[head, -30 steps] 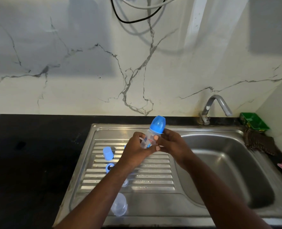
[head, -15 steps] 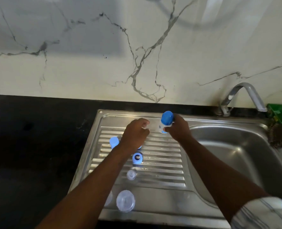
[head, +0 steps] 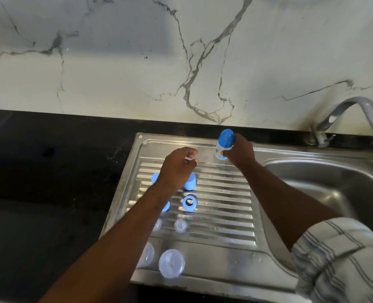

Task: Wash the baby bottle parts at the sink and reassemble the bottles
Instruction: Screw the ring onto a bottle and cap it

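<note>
Marble-veined white wall (head: 115,73) rises behind a black worktop (head: 39,171), and set into that worktop is a steel sink (head: 312,158) with a ribbed drainboard (head: 222,206) on its left and a deep basin (head: 334,193) on its right, a bent tap (head: 353,106) over the far corner. The person's right hand (head: 239,150) is wrapped around an assembled baby bottle (head: 223,144) with a blue cap, held upright at the back edge of the drainboard. The left hand (head: 177,167) hovers just beside it with fingers curled, pinching something small and pale that I cannot make out. Loose parts sit on the drainboard below: two clear bottle bodies (head: 171,263) near the front edge, one half hidden by the left forearm; a blue cap (head: 190,183) under the left hand, another blue piece (head: 156,178) showing past the wrist; a blue screw ring (head: 189,202) nearer the front; and a small clear teat (head: 180,225) between ring and bottles.
</note>
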Action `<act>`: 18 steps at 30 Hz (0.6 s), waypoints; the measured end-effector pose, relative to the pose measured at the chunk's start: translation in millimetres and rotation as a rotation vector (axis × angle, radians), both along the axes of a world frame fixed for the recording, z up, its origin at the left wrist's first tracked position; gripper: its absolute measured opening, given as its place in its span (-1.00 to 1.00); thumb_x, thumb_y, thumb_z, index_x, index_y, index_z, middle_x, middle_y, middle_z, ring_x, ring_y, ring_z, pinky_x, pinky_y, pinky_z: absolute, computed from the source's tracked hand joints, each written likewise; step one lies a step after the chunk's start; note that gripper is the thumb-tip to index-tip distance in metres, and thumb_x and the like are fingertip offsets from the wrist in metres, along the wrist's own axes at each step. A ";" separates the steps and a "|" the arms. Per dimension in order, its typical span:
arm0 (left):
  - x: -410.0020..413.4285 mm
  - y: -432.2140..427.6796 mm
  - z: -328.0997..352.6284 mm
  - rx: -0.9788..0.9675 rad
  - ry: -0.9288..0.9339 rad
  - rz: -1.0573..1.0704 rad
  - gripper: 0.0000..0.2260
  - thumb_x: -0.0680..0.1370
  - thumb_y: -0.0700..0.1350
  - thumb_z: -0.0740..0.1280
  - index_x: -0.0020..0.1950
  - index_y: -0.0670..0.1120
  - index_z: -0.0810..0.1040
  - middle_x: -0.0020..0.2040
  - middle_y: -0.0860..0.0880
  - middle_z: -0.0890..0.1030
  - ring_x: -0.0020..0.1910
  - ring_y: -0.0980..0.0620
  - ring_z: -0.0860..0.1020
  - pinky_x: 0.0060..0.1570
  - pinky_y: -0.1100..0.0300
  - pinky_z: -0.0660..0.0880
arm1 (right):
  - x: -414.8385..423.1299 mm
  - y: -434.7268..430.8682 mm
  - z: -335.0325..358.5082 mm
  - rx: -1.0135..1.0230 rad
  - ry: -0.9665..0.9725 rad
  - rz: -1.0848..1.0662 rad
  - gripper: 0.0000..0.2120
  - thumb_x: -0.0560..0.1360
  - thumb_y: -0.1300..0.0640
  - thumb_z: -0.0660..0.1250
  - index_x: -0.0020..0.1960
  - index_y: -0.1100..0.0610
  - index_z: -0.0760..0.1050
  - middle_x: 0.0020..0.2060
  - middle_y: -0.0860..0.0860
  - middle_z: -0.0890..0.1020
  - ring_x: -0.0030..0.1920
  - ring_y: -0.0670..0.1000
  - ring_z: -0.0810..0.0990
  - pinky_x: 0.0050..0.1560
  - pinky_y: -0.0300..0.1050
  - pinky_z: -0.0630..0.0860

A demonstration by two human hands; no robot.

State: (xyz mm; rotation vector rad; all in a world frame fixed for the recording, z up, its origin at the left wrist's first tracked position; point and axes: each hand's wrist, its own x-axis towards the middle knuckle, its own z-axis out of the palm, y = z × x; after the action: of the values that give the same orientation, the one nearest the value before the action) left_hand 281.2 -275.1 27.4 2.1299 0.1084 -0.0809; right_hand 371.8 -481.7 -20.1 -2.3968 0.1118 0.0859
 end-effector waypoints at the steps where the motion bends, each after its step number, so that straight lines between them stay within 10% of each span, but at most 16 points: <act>1: -0.7 1.6 0.3 -0.008 0.001 0.004 -0.83 0.56 -0.21 0.38 0.14 -0.09 0.62 0.10 -0.07 0.65 0.07 -0.07 0.63 0.22 -0.05 0.53 | 0.8 0.3 -0.8 -0.009 0.000 0.008 -0.58 0.40 0.14 0.55 0.18 0.12 0.47 -0.07 -0.09 0.54 -0.03 -0.06 0.54 -0.01 -0.19 0.36; 11: -18.0 24.7 19.6 0.032 -0.027 0.028 -0.87 0.53 -0.18 0.42 0.07 -0.10 0.65 -0.04 0.10 0.63 0.00 0.07 0.60 0.10 0.15 0.51 | -37.4 4.0 9.1 0.131 -0.039 -0.266 -0.57 0.49 0.10 0.44 0.31 0.16 0.46 0.18 0.08 0.62 0.19 0.08 0.57 0.11 -0.19 0.35; 18: -51.5 48.5 22.6 0.083 0.023 -0.005 -0.88 0.55 -0.11 0.41 0.06 -0.09 0.66 -0.02 0.06 0.64 0.06 0.03 0.62 0.16 0.01 0.56 | -121.9 35.9 -4.6 0.307 -0.070 -0.149 -0.87 0.44 0.12 0.42 -0.02 0.03 0.64 -0.13 -0.08 0.69 -0.12 0.02 0.66 0.01 0.05 0.62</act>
State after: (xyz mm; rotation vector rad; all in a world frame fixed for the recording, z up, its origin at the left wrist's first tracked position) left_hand 229.7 -226.6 50.0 2.2128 0.1217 -0.1054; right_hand 249.9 -445.8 -24.7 -2.0758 0.2268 -0.0473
